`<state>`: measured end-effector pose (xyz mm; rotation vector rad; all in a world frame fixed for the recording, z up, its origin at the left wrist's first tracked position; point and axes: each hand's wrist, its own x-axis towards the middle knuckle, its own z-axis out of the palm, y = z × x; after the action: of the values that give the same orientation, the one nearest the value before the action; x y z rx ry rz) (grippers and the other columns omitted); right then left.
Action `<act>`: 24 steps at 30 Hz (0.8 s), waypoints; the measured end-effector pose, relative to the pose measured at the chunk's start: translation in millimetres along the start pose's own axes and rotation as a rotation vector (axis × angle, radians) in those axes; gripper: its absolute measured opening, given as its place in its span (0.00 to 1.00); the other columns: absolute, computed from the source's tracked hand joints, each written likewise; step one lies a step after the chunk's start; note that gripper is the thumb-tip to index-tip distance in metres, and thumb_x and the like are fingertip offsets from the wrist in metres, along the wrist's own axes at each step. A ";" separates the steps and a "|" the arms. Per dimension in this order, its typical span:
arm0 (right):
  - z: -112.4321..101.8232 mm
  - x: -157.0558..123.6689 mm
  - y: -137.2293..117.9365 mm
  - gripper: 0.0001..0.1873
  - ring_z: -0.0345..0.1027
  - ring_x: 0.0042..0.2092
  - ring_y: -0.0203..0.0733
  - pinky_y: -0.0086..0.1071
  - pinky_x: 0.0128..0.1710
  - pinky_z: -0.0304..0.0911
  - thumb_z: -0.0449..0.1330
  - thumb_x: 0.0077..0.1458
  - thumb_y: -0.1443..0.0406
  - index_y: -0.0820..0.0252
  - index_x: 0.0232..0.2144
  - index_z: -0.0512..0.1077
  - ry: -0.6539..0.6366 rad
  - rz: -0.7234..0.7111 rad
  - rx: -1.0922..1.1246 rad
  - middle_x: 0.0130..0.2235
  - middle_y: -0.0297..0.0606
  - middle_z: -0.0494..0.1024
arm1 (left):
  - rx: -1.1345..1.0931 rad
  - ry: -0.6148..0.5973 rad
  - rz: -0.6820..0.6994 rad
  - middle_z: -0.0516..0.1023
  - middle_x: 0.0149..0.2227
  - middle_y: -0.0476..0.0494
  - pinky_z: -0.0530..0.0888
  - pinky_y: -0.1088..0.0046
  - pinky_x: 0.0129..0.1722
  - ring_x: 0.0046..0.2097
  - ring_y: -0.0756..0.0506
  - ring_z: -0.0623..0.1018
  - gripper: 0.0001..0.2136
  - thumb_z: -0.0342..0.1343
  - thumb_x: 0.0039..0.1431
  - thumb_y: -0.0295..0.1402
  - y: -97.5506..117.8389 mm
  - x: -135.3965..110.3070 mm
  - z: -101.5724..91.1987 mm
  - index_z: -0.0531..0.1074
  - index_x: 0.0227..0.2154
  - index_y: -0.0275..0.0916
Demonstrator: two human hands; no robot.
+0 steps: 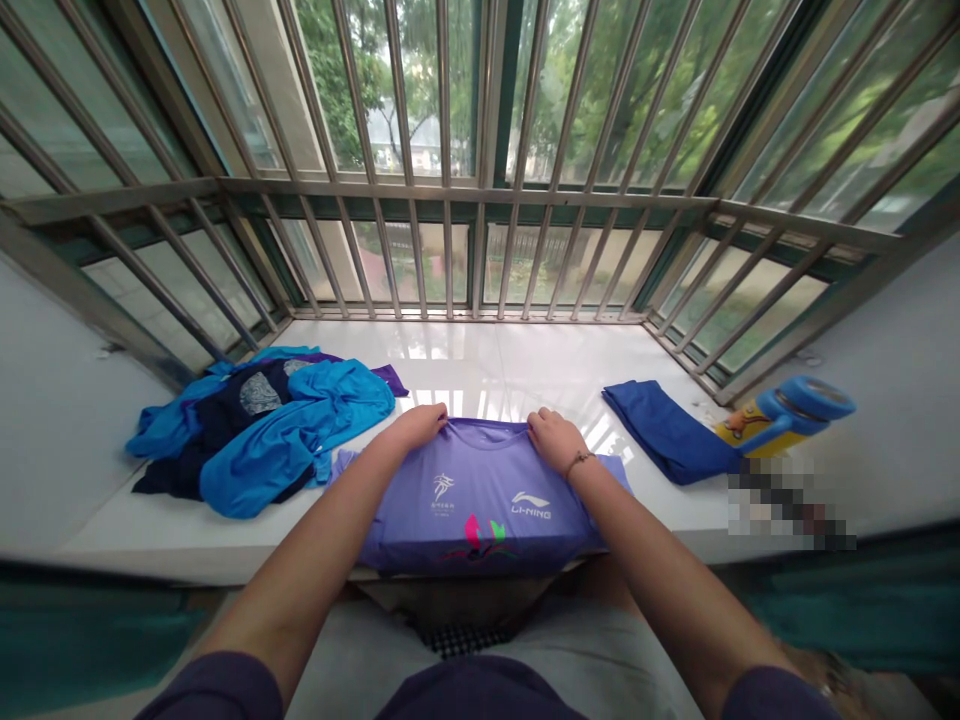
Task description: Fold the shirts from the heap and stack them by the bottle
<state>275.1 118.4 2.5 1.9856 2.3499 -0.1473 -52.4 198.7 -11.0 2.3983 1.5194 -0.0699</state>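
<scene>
A purple Li-Ning T-shirt (480,500) lies flat on the white windowsill (480,360), front up, with its printed logos showing and its lower part hanging over the near edge. My left hand (416,428) grips the shirt's top edge left of the collar. My right hand (553,440), with a thin bracelet at the wrist, grips the top edge right of the collar. Left of my left hand lies a rumpled pile of blue and navy clothes (262,435). A folded blue garment (667,430) sits right of my right hand, not touching it.
A yellow and blue bottle (787,425) lies at the sill's right end, above a pixelated blurred patch. Steel window bars (480,250) and glass panes border the far side of the sill. White walls flank both ends.
</scene>
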 end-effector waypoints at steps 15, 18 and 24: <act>40.1 -137.6 92.0 0.19 0.79 0.46 0.52 0.37 0.42 0.61 0.51 0.77 0.52 0.57 0.43 0.75 0.000 0.406 -0.041 0.39 0.46 0.84 | 0.093 0.474 -0.326 0.78 0.52 0.30 0.73 0.55 0.52 0.55 0.32 0.75 0.19 0.46 0.77 0.45 58.3 -28.0 62.3 0.76 0.50 0.37; 38.4 -155.2 102.6 0.20 0.80 0.43 0.49 0.35 0.40 0.60 0.51 0.77 0.50 0.55 0.42 0.75 0.037 0.458 0.061 0.37 0.42 0.85 | 0.081 0.506 -0.310 0.78 0.51 0.33 0.72 0.57 0.50 0.54 0.33 0.75 0.17 0.47 0.77 0.44 52.5 -27.4 66.6 0.76 0.48 0.39; 31.3 -152.0 98.4 0.15 0.78 0.48 0.52 0.37 0.42 0.62 0.55 0.74 0.56 0.55 0.47 0.78 0.074 0.549 -0.015 0.48 0.46 0.84 | 0.047 0.504 -0.310 0.77 0.52 0.34 0.71 0.57 0.51 0.54 0.34 0.75 0.15 0.47 0.78 0.41 51.7 -26.4 66.2 0.77 0.52 0.41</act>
<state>397.1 -17.8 -15.4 2.5696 1.7381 -0.0265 -10.1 136.8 -57.2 2.3005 2.1197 0.4708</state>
